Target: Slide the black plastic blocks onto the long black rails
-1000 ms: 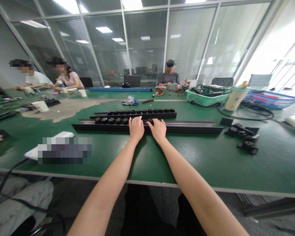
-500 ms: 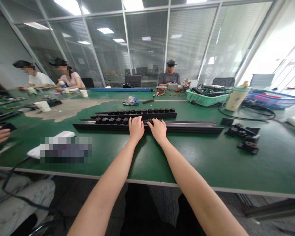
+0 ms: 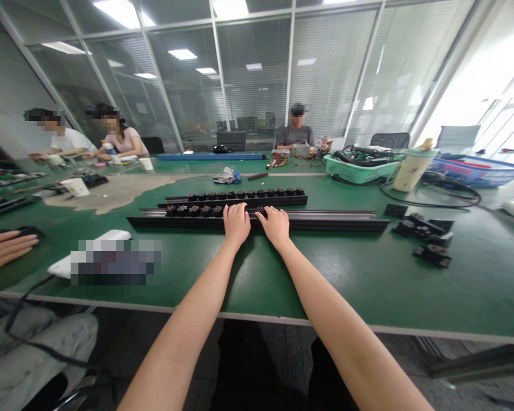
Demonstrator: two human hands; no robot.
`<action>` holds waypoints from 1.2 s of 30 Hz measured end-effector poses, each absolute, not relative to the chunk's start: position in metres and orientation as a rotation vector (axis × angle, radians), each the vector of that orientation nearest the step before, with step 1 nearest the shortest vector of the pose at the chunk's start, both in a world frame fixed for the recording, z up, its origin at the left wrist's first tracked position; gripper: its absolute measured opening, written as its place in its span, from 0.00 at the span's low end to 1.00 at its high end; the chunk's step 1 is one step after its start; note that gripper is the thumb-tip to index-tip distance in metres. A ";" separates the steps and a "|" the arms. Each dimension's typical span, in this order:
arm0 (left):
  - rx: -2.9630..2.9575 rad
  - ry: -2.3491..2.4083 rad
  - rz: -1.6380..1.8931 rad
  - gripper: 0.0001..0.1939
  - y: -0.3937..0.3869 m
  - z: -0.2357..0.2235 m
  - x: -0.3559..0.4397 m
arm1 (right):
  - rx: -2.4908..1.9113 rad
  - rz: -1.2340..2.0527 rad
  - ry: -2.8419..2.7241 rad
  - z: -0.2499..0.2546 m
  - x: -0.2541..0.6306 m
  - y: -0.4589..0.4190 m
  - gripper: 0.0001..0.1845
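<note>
A long black rail lies across the green table in front of me. Small black modules stand in a row in its left half; the channel on the right shows bare metal. My left hand is closed over the rail's middle, its fingers curled across the top just right of that row. Close beside it, my right hand pinches a small black module at the channel, mostly covered by the fingers. Behind lies a shorter black rail with a similar row of modules.
Loose black parts lie to the right. Farther back are a green basket, a cream tumbler and a cable. On the left are a white device, a paper cup and a co-worker's hand. Gloves lie beyond the rails.
My hands stay nearly still on the rail. At the left edge, the co-worker's hand has come farther into view over a dark object.
</note>
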State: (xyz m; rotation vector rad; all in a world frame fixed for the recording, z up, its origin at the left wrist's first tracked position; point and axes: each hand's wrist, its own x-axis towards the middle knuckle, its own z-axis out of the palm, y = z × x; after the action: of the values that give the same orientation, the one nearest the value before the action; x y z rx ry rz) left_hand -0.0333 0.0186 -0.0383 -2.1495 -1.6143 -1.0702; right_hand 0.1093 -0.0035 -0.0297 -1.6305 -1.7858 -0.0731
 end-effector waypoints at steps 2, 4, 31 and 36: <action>-2.149 -1.624 -1.062 0.20 0.018 -0.038 -0.033 | -1.638 -0.080 -1.787 -0.029 0.109 -0.004 0.16; -2.147 -1.629 -1.055 0.20 0.018 -0.038 -0.033 | -1.647 -0.083 -1.792 -0.028 0.110 -0.004 0.16; -2.148 -1.653 -1.030 0.20 0.016 -0.037 -0.032 | -1.675 -0.123 -1.728 -0.031 0.116 -0.003 0.16; -2.148 -1.666 -0.992 0.20 0.015 -0.036 -0.032 | -1.656 -0.134 -1.714 -0.034 0.117 -0.002 0.17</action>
State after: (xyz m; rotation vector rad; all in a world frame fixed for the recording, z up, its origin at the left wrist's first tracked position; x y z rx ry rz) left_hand -0.0317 0.0148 -0.0364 -2.1478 -1.6664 -0.9924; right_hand 0.1175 -0.0018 -0.0336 -1.6557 -1.7138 -0.1336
